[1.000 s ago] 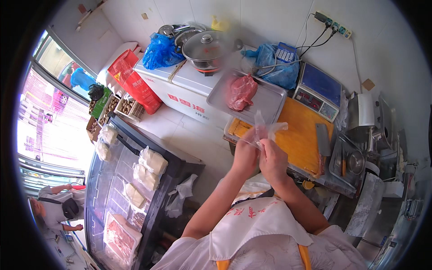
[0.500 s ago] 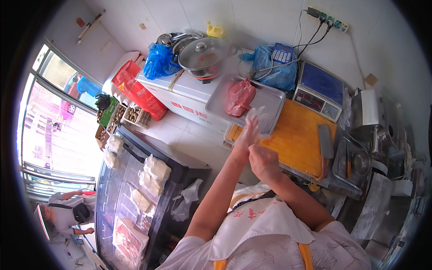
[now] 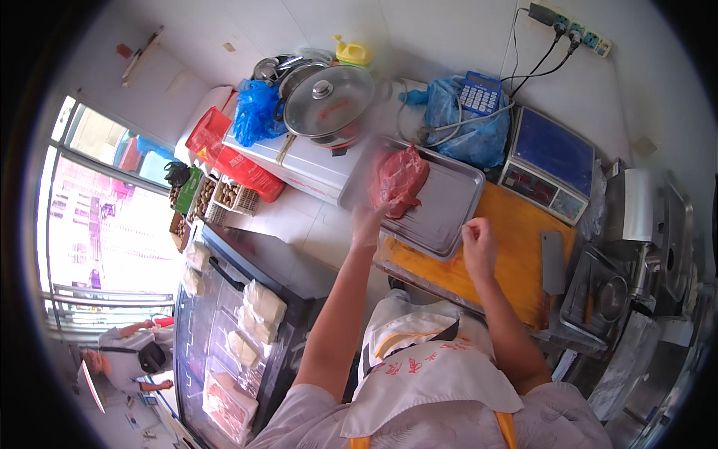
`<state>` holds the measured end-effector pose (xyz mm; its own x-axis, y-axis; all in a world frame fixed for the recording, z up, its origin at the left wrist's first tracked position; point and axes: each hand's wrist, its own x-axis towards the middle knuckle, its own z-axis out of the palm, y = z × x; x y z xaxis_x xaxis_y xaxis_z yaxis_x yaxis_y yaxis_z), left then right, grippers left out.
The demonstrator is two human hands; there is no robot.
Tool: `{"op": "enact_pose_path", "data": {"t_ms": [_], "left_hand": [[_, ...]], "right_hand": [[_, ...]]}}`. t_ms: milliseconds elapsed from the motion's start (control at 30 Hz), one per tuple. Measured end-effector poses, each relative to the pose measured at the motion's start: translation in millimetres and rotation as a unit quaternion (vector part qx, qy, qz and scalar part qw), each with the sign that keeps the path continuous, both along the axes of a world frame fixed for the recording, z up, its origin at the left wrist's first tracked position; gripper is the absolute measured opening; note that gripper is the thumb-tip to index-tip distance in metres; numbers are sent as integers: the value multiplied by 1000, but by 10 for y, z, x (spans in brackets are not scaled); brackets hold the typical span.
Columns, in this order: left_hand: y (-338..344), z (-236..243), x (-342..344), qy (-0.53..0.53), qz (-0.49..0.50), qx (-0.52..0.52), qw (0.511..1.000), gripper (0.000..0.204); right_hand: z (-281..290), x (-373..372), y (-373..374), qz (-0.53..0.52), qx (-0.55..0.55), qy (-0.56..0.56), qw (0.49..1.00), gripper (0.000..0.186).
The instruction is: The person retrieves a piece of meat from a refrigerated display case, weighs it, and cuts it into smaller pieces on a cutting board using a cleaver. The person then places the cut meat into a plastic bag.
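Yellow board (image 3: 516, 247) | metal tray (image 3: 452, 202): raw meat (image 3: 404, 179) | left hand (image 3: 369, 220) beside meat

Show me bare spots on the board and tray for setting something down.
Bare: the orange board between the right hand and the cleaver; the tray right of the meat. Crowded: the white cabinet, topped with a lidded pot and blue bag.

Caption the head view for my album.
Left hand at raw red meat on a rectangular silver metal tray, right hand near the tray's edge.
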<state>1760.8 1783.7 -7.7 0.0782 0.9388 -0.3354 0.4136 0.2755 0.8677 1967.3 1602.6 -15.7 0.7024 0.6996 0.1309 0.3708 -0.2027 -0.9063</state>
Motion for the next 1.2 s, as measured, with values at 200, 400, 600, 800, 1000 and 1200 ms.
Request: {"op": "enact_pose_path", "data": {"t_ms": [200,400,600,800,1000,1200], "left_hand": [[972,-783,-118,-192,181,-228,937,57],[1154,-738,-91,-274,153,-371,874,50],[1224,-794,-201,-401,34,-332,853,46],[1364,-763,-142,-392,77,-375,836,45],[1262,-800,-146,-192,-102,-165,962,48],[801,-356,31,-291,-152,-89,940,61]], "right_hand": [[-566,-1,368,-54,-212,-61,974,23],[-666,-157,364,-57,-264,38,962,25],[-547,-253,411,-75,-266,-16,961,23],[-569,-254,369,-61,-275,-37,959,21],[-580,-274,355,-49,-275,-32,960,21],[-574,-270,379,-80,-253,-21,964,20]]}}
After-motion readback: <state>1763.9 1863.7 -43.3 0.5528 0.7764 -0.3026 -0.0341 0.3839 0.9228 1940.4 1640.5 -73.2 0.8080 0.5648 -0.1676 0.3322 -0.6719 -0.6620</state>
